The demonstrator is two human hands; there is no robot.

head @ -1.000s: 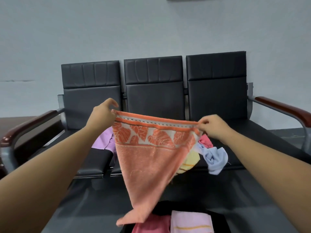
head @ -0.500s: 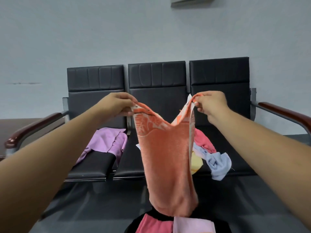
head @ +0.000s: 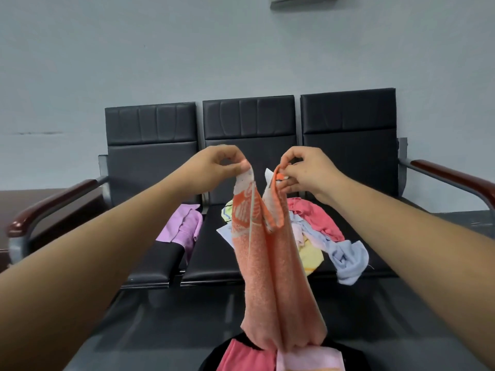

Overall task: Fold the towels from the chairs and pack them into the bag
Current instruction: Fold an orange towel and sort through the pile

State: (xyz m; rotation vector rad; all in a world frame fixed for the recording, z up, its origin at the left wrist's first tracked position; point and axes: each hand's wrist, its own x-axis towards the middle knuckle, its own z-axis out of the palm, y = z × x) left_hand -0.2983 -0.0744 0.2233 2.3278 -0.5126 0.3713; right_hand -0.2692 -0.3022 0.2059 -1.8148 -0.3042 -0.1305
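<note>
An orange towel [head: 270, 274] with a leaf-pattern border hangs folded lengthwise in front of me. My left hand [head: 217, 167] pinches one top corner and my right hand [head: 305, 172] pinches the other, the two corners a short gap apart. The towel's lower end hangs over the black bag [head: 214, 357] at the bottom edge, which holds a folded red towel [head: 241, 357] and a folded pink towel [head: 310, 360]. On the black chairs [head: 249, 129] lie a purple towel [head: 182, 226] on the left seat and a loose heap of red, blue and yellow towels [head: 321, 236].
The three-seat bench stands against a grey wall, with wood-topped armrests at the left [head: 53, 199] and right [head: 452, 178]. Dark glossy floor [head: 160, 317] lies between me and the bench. A brown surface [head: 16, 199] shows at the far left.
My hands have come together, bringing the towel's two top corners close, so the spread towel now hangs doubled and narrow. Both hands rose slightly.
</note>
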